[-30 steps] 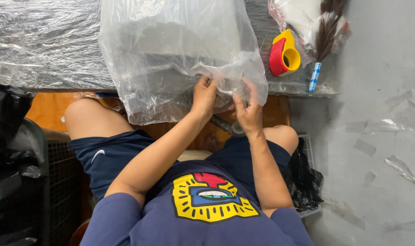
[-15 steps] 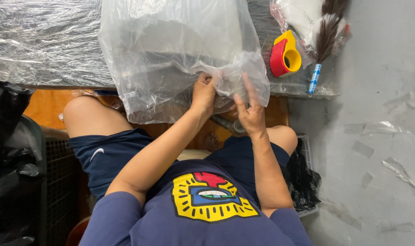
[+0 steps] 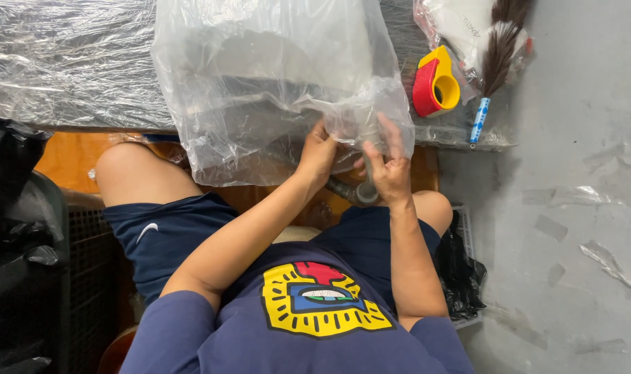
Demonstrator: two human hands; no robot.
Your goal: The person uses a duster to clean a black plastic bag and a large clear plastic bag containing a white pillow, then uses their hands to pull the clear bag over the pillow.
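Note:
A large clear plastic bag with a pale grey boxy thing inside rests on the table edge and hangs over my lap. My left hand pinches the bag's lower edge from beneath, fingers closed on the film. My right hand is just beside it and grips the bag's bunched lower right corner, with two fingers stretched up along the plastic. The two hands almost touch. What the fingers press inside the bag is hidden by crumpled film.
The table is covered in wrinkled clear film. A red and yellow tape dispenser and a feather duster with a blue handle lie at its right end. Black bags and a dark crate stand at left; a basket with a black bag is at right.
Both hands have shifted slightly along the bag's lower edge, and the right hand's fingers now reach higher on the corner. The bag itself has hardly moved.

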